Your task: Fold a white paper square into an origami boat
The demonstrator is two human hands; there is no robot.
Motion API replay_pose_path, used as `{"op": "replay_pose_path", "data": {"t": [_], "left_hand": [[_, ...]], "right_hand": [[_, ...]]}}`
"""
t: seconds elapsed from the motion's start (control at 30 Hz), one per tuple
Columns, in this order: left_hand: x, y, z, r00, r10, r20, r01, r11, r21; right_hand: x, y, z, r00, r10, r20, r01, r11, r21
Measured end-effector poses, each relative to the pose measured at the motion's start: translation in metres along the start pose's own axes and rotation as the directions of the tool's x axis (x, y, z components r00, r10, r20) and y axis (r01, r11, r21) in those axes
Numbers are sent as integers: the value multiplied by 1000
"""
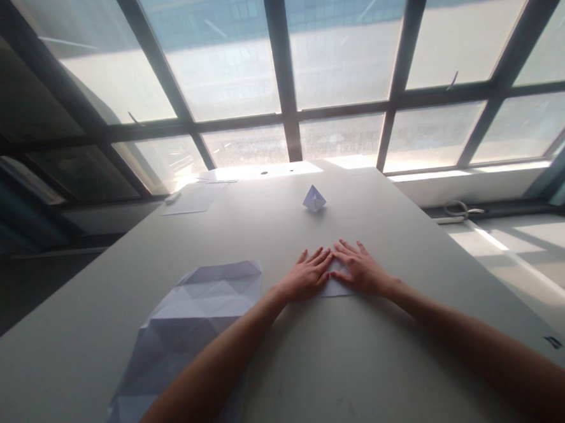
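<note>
My left hand [307,276] and my right hand [360,267] lie flat, side by side, pressing down on a small folded white paper [335,287] on the grey table [349,360]. The fingertips of both hands meet over the paper, and most of it is hidden under them. Farther away on the table stands a small folded paper boat [313,199], clear of both hands.
A large creased sheet of paper [184,332] lies to the left, partly under my left forearm. More sheets [190,201] and a small object lie at the far left edge. Big windows [340,61] rise behind the table. A sill with a cable runs on the right.
</note>
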State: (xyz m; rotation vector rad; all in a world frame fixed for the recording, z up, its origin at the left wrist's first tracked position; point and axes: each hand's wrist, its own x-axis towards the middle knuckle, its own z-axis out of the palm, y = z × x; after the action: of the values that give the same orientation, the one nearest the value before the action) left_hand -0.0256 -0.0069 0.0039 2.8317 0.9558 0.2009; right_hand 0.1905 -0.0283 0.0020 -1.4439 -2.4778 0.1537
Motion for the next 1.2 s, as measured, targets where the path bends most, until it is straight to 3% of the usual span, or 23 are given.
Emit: {"op": "replay_pose_path", "data": {"t": [0.27,0.37,0.53,0.73,0.97,1.2], "left_hand": [[5,-13,-5,999,-16,-28,9,972,-233],[1,-15,-6,999,-13,-36,7,986,-167],[-7,-9,-9,999,13,41,-13,1000,-21],[-9,0,-14,999,44,4,-43,999,-9],[-7,10,-12,992,129,-15,-129,991,-23],[-5,7,-9,993,118,4,-118,993,-2]], "right_hand": [[0,-5,1,998,58,8,-58,998,26],[1,-6,-1,998,61,18,-61,998,19],[1,-7,-3,998,62,13,-62,998,4],[1,-3,0,997,78,27,-77,997,-13],[7,6,3,981,185,58,-184,983,-16],[6,5,5,996,70,47,-68,997,-28]]}}
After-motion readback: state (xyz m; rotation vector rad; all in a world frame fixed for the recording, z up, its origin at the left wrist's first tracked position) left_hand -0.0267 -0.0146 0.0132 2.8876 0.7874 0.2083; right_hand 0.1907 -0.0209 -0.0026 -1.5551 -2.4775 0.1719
